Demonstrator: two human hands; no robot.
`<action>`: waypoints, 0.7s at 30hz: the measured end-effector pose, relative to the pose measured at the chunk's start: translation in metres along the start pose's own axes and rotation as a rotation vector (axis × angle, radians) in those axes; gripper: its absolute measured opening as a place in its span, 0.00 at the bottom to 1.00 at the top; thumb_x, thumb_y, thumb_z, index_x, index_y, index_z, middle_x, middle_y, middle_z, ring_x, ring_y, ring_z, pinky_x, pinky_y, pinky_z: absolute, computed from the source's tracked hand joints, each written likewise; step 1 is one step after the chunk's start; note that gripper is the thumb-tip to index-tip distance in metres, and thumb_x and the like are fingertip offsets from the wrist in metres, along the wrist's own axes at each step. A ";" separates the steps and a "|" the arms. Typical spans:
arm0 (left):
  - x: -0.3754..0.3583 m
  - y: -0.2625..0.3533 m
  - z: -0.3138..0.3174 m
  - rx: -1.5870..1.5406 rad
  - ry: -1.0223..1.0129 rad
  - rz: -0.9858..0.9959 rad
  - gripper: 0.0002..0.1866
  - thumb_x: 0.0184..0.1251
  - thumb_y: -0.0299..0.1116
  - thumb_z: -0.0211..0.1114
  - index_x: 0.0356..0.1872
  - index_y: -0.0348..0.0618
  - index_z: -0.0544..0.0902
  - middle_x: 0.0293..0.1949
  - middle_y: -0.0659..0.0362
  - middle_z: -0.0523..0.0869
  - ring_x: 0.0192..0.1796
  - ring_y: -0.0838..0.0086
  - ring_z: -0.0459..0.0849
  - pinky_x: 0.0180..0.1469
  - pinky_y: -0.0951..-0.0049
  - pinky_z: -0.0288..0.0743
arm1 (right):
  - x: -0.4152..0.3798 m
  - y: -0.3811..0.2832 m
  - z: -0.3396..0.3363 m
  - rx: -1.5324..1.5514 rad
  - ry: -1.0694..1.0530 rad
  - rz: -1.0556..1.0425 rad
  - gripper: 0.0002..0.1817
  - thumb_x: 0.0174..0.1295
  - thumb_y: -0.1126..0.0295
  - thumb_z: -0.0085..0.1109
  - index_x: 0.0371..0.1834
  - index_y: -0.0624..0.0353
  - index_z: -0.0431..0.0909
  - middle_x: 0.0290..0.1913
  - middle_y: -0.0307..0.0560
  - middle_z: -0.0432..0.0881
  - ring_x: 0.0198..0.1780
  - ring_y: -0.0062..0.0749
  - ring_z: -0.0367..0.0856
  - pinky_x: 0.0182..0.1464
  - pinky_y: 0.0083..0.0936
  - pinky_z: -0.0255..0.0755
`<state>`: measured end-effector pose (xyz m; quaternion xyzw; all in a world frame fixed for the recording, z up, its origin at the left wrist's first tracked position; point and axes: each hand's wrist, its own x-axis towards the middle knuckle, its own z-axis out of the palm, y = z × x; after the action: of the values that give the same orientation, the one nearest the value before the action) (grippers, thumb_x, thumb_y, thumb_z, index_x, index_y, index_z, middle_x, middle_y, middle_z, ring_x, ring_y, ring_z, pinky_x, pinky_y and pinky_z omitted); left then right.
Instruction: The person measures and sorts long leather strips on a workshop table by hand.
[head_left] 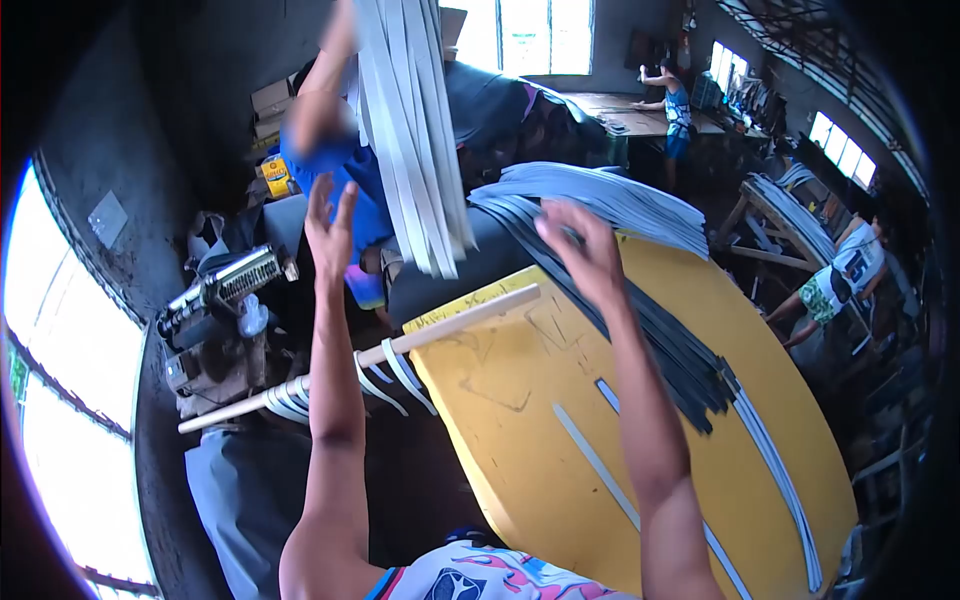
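My left hand is raised with its fingers apart and nothing in it. My right hand is raised too, fingers spread and empty, in front of a pile of grey strips and a bundle of dark strips. Between and beyond my hands hangs a long bundle of white strips. A person in a blue shirt stands behind it with an arm raised and blurred; the grip on the bundle is out of frame. Both my hands appear apart from the bundle.
Below my hands lies a yellow-topped table bearing loose pale strips. A wooden pole with white loops crosses its left edge. A machine stands at left. Two people work farther right, one by a table, one beside a strip-laden rack.
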<state>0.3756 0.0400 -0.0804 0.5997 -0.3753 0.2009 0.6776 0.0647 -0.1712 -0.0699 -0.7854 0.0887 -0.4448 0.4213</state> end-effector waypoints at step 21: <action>-0.203 -0.041 0.086 -1.547 -0.337 -1.129 0.37 0.66 0.52 0.62 0.70 0.36 0.71 0.64 0.45 0.80 0.64 0.50 0.79 0.71 0.49 0.69 | -0.058 0.097 0.077 0.814 -0.515 0.800 0.30 0.58 0.61 0.74 0.61 0.65 0.78 0.53 0.52 0.86 0.53 0.35 0.86 0.56 0.31 0.80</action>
<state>0.2524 -0.0145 -0.2599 0.1013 -0.1531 -0.5444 0.8185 0.1131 -0.1573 -0.1971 -0.5500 0.0952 -0.0474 0.8284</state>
